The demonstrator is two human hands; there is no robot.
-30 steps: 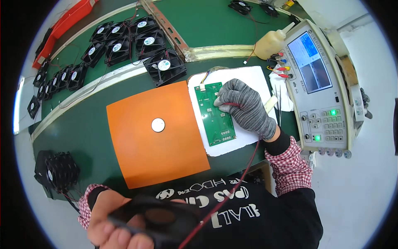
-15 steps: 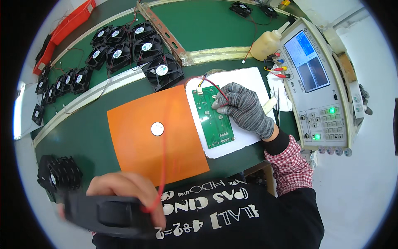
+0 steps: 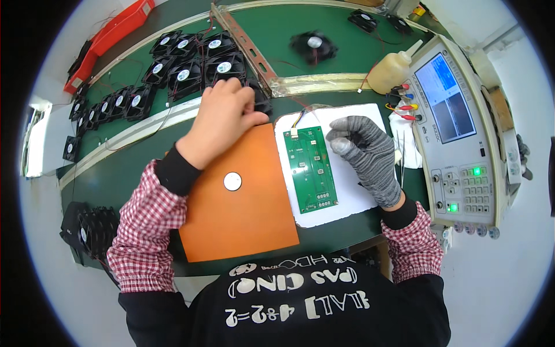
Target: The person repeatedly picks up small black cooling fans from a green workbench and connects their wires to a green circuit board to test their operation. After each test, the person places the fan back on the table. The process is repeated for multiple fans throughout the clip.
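Note:
My left hand (image 3: 225, 115), bare, reaches forward over the far edge of the orange sheet (image 3: 248, 220). Its fingers curl over a black cooling fan (image 3: 263, 101), which the hand mostly hides. My right hand (image 3: 367, 156), in a grey striped glove, hovers beside the green circuit board (image 3: 310, 173); thumb and forefinger stand apart with nothing seen between them. The board lies on a white pad (image 3: 358, 199), with a white connector (image 3: 294, 133) and thin coloured wires at its far end. Another black fan (image 3: 314, 47) appears smeared by motion on the far green mat.
Several black fans (image 3: 184, 75) lie in groups at the far left, and more are stacked (image 3: 95, 231) at the near left. A metal strip (image 3: 245, 49) divides the far bench. A cream squeeze bottle (image 3: 390, 72) and a test instrument (image 3: 457, 133) with clip leads stand at right.
The fan that my left hand held near my body is gone from it; a blurred fan now shows on the far mat. My left hand has moved forward. My right hand has released the red wire.

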